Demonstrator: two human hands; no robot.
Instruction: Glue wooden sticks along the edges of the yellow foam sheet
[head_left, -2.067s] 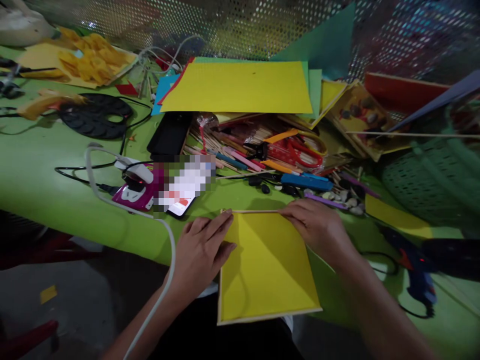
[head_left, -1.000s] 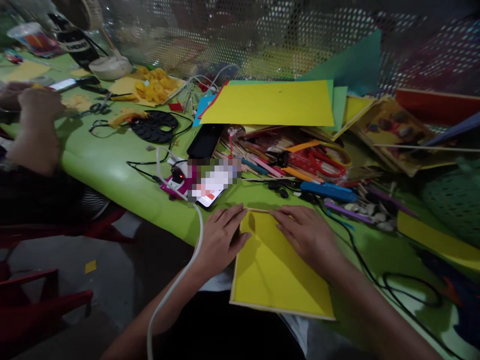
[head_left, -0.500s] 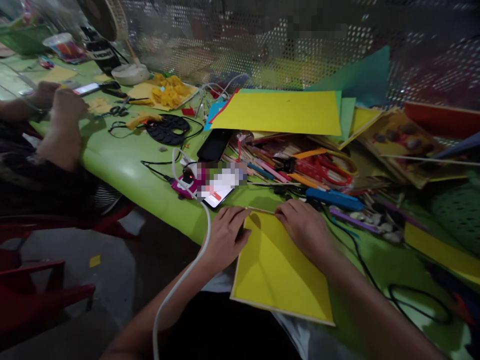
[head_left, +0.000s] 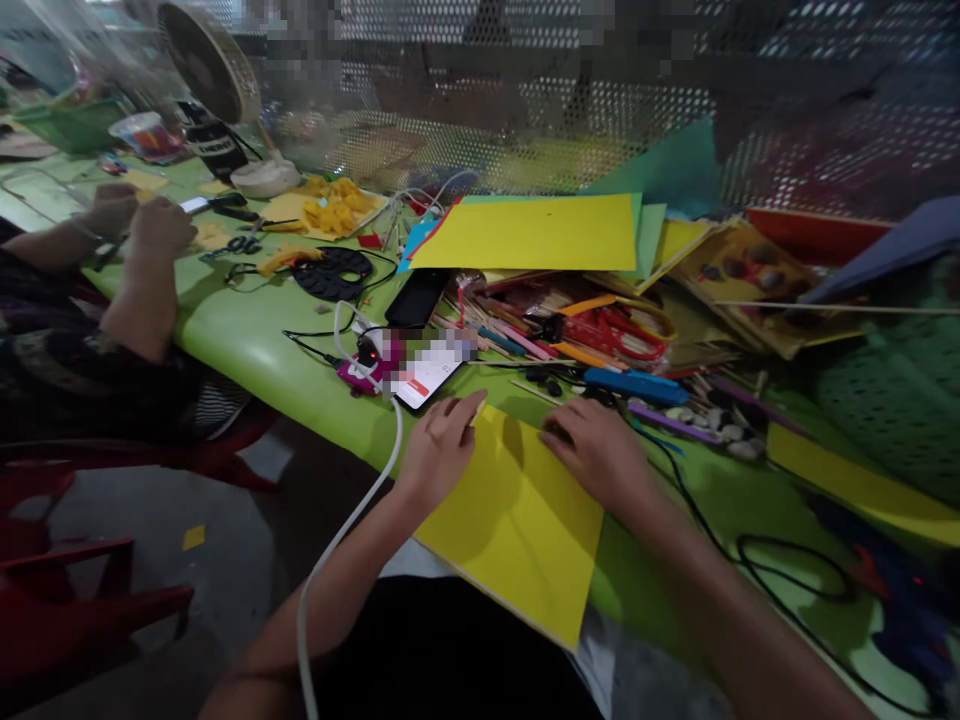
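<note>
A square yellow board (head_left: pixel 517 520) with a pale wooden edge lies at the near edge of the green table (head_left: pixel 240 340), one corner hanging over my lap. My left hand (head_left: pixel 442 450) rests flat on its left top corner, fingers stretched out. My right hand (head_left: pixel 600 455) lies flat on its top edge, fingers spread toward the left. Neither hand grips anything.
A phone (head_left: pixel 424 375) and a pink power strip (head_left: pixel 360 370) with a white cable (head_left: pixel 337 540) lie left of the board. Sticks, red scissors (head_left: pixel 622 335) and a blue cutter (head_left: pixel 637 383) lie behind it. Another person's hands (head_left: pixel 142 230) work at far left. Yellow sheet (head_left: pixel 529 232) at back.
The board has turned clockwise, its right corner swinging toward me, and both hands stayed flat on its top edge. The view has swung to the left, showing more of the other person.
</note>
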